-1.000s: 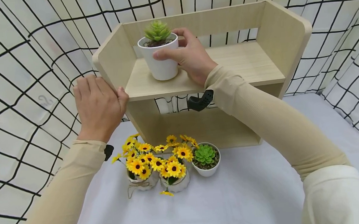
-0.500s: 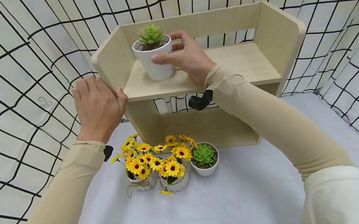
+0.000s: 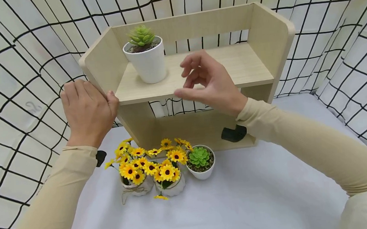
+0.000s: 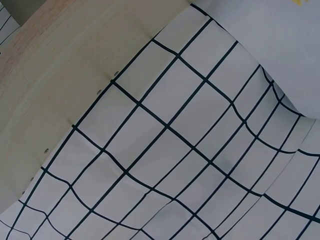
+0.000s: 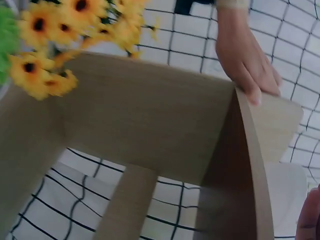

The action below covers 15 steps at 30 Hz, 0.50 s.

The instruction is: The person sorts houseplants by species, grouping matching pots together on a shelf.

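A white pot (image 3: 147, 66) with a pale green succulent (image 3: 141, 36) stands upright at the left end of the upper board of a wooden shelf (image 3: 218, 61). To its right, apart from it, my right hand (image 3: 214, 82) hovers over the board's front edge, fingers loosely bent and thumb extended, holding nothing. My left hand (image 3: 87, 111) grips the shelf's left side panel (image 3: 102, 61), thumb along its front edge; the right wrist view shows this grip too. In the left wrist view the wooden panel (image 4: 70, 75) fills the upper left, and the hand's fingers are out of sight.
Two whitish pots of yellow flowers (image 3: 166, 172) and a small white pot with a bright green succulent (image 3: 199, 157) stand on the white cloth (image 3: 239, 202) before the shelf. Black wire mesh (image 3: 18, 103) surrounds the shelf at the back and sides.
My right hand has let go of the white succulent pot and drawn back to the right. The pot stays on the upper board, and my left hand keeps its grip on the panel.
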Each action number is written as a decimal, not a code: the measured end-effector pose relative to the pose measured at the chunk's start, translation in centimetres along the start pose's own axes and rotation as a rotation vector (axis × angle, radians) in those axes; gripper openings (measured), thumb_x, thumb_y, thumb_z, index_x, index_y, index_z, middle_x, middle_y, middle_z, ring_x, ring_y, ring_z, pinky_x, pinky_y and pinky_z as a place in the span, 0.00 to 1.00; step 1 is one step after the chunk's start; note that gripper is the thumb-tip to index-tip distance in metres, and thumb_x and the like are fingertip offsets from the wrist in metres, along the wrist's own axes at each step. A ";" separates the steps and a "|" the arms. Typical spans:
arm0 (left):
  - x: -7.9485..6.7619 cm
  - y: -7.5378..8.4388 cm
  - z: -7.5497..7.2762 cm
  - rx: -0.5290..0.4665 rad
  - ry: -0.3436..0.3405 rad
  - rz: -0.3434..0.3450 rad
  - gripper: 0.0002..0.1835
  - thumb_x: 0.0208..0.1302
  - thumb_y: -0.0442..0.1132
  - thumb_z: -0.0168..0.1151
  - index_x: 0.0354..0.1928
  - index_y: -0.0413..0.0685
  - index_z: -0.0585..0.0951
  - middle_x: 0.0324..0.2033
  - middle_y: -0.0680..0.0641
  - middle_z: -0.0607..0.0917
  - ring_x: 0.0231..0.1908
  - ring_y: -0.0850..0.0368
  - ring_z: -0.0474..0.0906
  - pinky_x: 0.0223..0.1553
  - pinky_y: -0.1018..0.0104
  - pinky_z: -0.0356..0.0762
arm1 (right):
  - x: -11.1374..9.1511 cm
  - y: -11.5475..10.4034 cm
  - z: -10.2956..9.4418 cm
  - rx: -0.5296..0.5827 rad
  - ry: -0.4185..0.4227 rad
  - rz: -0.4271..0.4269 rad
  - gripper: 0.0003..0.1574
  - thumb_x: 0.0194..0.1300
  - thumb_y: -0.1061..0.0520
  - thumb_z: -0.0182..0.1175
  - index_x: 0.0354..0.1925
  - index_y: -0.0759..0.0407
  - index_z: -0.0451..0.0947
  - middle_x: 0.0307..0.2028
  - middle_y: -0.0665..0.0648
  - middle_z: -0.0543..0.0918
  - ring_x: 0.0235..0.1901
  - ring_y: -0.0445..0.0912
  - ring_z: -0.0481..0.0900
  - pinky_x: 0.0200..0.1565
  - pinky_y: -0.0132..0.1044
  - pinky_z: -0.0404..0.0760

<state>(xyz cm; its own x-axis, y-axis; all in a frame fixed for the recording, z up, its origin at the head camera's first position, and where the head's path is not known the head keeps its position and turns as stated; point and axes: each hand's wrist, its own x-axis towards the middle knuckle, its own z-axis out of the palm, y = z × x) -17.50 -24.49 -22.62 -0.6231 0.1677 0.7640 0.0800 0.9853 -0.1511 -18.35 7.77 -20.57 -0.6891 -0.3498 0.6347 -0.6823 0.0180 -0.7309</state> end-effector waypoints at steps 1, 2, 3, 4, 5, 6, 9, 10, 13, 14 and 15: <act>0.0 -0.1 0.0 -0.004 0.008 -0.003 0.35 0.75 0.54 0.27 0.40 0.21 0.67 0.38 0.24 0.70 0.45 0.30 0.60 0.49 0.40 0.56 | -0.8 0.1 0.0 0.004 -0.021 -0.029 0.34 0.52 0.69 0.75 0.55 0.68 0.71 0.43 0.64 0.78 0.35 0.49 0.81 0.44 0.35 0.84; 0.0 -0.3 0.0 -0.008 0.014 -0.007 0.35 0.74 0.54 0.27 0.40 0.21 0.68 0.39 0.24 0.70 0.45 0.29 0.60 0.49 0.40 0.56 | -1.5 0.2 0.0 0.016 -0.038 -0.048 0.34 0.51 0.70 0.75 0.54 0.70 0.71 0.42 0.65 0.78 0.35 0.49 0.81 0.44 0.35 0.84; 0.0 -0.4 0.0 -0.014 0.022 -0.011 0.35 0.74 0.54 0.27 0.40 0.21 0.68 0.39 0.24 0.70 0.45 0.29 0.60 0.49 0.39 0.55 | -2.3 0.4 0.0 0.031 -0.052 -0.061 0.35 0.50 0.72 0.75 0.54 0.71 0.71 0.42 0.66 0.78 0.35 0.49 0.81 0.43 0.36 0.84; 0.0 -0.5 -0.1 -0.016 0.027 -0.013 0.35 0.74 0.54 0.27 0.39 0.21 0.68 0.38 0.24 0.70 0.45 0.29 0.60 0.49 0.39 0.55 | -3.0 0.6 -0.1 0.040 -0.063 -0.065 0.35 0.49 0.73 0.75 0.53 0.71 0.71 0.41 0.66 0.78 0.36 0.48 0.81 0.43 0.36 0.85; 0.0 -0.5 -0.1 -0.018 0.031 -0.013 0.35 0.74 0.54 0.28 0.39 0.21 0.68 0.38 0.23 0.70 0.45 0.29 0.60 0.49 0.39 0.55 | -3.7 0.8 -0.1 0.044 -0.067 -0.065 0.35 0.48 0.73 0.75 0.53 0.71 0.71 0.41 0.65 0.78 0.36 0.47 0.81 0.43 0.36 0.85; 0.0 -0.6 0.0 -0.024 0.037 -0.012 0.35 0.74 0.54 0.28 0.39 0.21 0.68 0.38 0.23 0.70 0.45 0.29 0.60 0.49 0.39 0.55 | -4.4 1.0 -0.2 0.055 -0.070 -0.061 0.35 0.47 0.74 0.75 0.53 0.71 0.72 0.40 0.63 0.79 0.36 0.47 0.81 0.44 0.36 0.85; 0.0 -0.6 0.0 -0.027 0.042 -0.004 0.34 0.74 0.54 0.28 0.39 0.22 0.68 0.38 0.24 0.70 0.44 0.29 0.59 0.48 0.39 0.55 | -6.5 1.8 -0.4 0.080 -0.064 -0.052 0.34 0.46 0.77 0.74 0.52 0.72 0.73 0.39 0.60 0.79 0.37 0.46 0.81 0.44 0.35 0.85; 0.0 -0.5 0.0 -0.030 0.043 0.000 0.34 0.74 0.54 0.29 0.38 0.22 0.68 0.37 0.24 0.70 0.43 0.29 0.59 0.47 0.39 0.55 | -7.1 2.2 -0.4 0.078 -0.058 -0.050 0.34 0.46 0.77 0.74 0.52 0.71 0.74 0.40 0.58 0.80 0.38 0.45 0.81 0.45 0.34 0.85; 0.0 -0.3 0.1 -0.027 0.032 0.004 0.35 0.74 0.54 0.27 0.38 0.21 0.67 0.36 0.25 0.69 0.43 0.30 0.59 0.47 0.40 0.55 | -9.2 3.2 -0.5 0.067 -0.040 -0.029 0.32 0.46 0.77 0.74 0.51 0.72 0.75 0.40 0.60 0.80 0.39 0.43 0.81 0.46 0.32 0.84; 0.0 -0.2 0.1 -0.027 0.029 0.004 0.35 0.74 0.54 0.27 0.38 0.21 0.67 0.36 0.25 0.69 0.43 0.30 0.59 0.46 0.40 0.54 | -9.8 3.5 -0.5 0.058 -0.034 -0.012 0.32 0.47 0.77 0.74 0.51 0.71 0.75 0.40 0.60 0.80 0.40 0.43 0.81 0.47 0.31 0.84; 0.0 -0.1 0.1 -0.027 0.027 0.003 0.35 0.74 0.54 0.27 0.38 0.21 0.67 0.36 0.26 0.68 0.43 0.30 0.59 0.46 0.40 0.54 | -10.5 3.8 -0.5 0.050 -0.027 0.009 0.31 0.48 0.76 0.74 0.51 0.70 0.76 0.40 0.59 0.81 0.40 0.42 0.81 0.48 0.30 0.83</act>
<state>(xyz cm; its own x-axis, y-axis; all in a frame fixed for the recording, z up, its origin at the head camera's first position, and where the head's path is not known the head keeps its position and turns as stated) -17.60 -24.57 -22.72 -0.6019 0.1713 0.7800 0.1032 0.9852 -0.1367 -13.85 11.93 -29.91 -0.6878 -0.3748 0.6216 -0.6628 -0.0249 -0.7484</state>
